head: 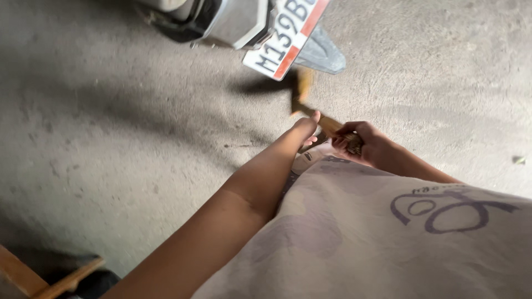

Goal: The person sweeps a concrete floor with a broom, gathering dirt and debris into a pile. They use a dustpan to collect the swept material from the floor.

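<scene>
My right hand (363,143) is curled tight around the lower end of a wooden handle (331,125), a little right of the frame's middle; my fingers wrap it fully, knuckles up. The handle runs from that fist up and to the left, and its far end, a blurred brownish tool head (301,87), sits just above centre. It is too smeared for me to tell what kind of head it is.

My left hand (306,128) lies right beside the handle, just left of my right fist, thumb pointing up along the wood. Most of that hand is hidden behind my own forearm, so I cannot tell whether it closes on the handle or only rests against it. My left forearm stretches from there down to the bottom left of the frame.

Below both hands, filling the lower right, is a pale cloth (360,243) with a purple printed mark, draped over my lap.

Everything sits above a grey concrete floor (111,122). At the top centre stands the tail of a scooter (233,19) with its white number plate (285,36) tilted, the tool head just below it. In the bottom left corner a wooden frame piece (33,279) pokes in
</scene>
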